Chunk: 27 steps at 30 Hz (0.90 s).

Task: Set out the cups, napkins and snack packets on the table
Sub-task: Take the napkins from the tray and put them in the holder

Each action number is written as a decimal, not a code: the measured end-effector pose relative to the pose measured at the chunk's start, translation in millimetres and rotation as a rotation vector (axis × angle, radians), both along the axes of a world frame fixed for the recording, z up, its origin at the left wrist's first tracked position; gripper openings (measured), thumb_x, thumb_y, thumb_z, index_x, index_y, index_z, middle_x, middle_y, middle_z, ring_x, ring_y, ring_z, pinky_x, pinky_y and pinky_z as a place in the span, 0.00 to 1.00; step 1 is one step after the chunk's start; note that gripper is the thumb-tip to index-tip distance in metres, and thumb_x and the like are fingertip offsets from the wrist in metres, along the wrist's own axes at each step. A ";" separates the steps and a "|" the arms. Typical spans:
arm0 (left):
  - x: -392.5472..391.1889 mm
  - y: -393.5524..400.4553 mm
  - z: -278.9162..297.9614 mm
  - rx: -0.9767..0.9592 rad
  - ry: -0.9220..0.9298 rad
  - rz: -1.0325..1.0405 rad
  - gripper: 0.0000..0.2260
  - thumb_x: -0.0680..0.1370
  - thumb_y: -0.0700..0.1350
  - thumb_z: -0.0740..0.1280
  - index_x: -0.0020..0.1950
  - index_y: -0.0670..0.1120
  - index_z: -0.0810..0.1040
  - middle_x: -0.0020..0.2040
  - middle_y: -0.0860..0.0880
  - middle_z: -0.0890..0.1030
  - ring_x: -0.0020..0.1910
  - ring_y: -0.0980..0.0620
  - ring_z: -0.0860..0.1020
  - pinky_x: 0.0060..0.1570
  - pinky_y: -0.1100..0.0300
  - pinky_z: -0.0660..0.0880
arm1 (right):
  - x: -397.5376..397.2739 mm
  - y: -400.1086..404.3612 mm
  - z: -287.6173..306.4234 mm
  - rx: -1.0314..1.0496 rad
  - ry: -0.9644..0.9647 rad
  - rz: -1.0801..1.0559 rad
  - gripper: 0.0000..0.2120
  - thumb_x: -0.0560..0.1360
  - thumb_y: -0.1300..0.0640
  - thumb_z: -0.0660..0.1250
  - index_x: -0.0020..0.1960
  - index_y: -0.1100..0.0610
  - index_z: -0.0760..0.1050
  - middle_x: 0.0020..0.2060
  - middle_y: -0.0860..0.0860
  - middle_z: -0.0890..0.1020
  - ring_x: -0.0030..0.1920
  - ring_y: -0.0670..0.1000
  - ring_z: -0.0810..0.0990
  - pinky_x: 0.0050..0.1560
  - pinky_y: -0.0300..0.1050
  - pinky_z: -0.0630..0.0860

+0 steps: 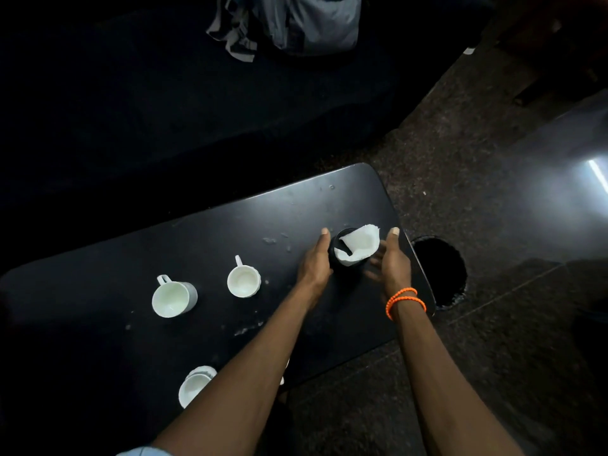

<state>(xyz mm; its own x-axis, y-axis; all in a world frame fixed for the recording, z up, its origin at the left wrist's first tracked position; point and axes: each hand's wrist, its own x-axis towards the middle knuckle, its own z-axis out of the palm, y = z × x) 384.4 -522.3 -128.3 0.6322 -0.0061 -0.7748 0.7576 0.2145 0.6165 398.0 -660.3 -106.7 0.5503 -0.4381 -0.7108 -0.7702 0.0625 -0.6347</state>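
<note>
forearm [230, 383] hides part of near cup [194, 385]; holder [342, 258] dark, indistinct.

The table [204, 245] has a dark, smooth top with a dull sheen, flecked with pale smears. Three cups look like glazed white ceramic: a glossy mug [173, 297] at nine o'clock, a ribbed cup [244, 280] beside it, another ribbed cup [194, 385] at seven o'clock. Soft white paper napkins [360, 246] stand in a matt black holder [339, 258]. The floor [460, 159] is speckled stone, polished. Crumpled cloth [296, 21] lies at twelve o'clock.
</note>
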 end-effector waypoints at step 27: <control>-91.6 23.9 11.5 0.097 -0.034 -0.017 0.31 0.82 0.67 0.54 0.68 0.45 0.80 0.68 0.48 0.81 0.69 0.51 0.77 0.73 0.46 0.71 | -101.3 30.0 -21.7 -0.048 0.029 -0.068 0.34 0.71 0.24 0.55 0.53 0.50 0.85 0.57 0.54 0.86 0.58 0.57 0.84 0.64 0.61 0.78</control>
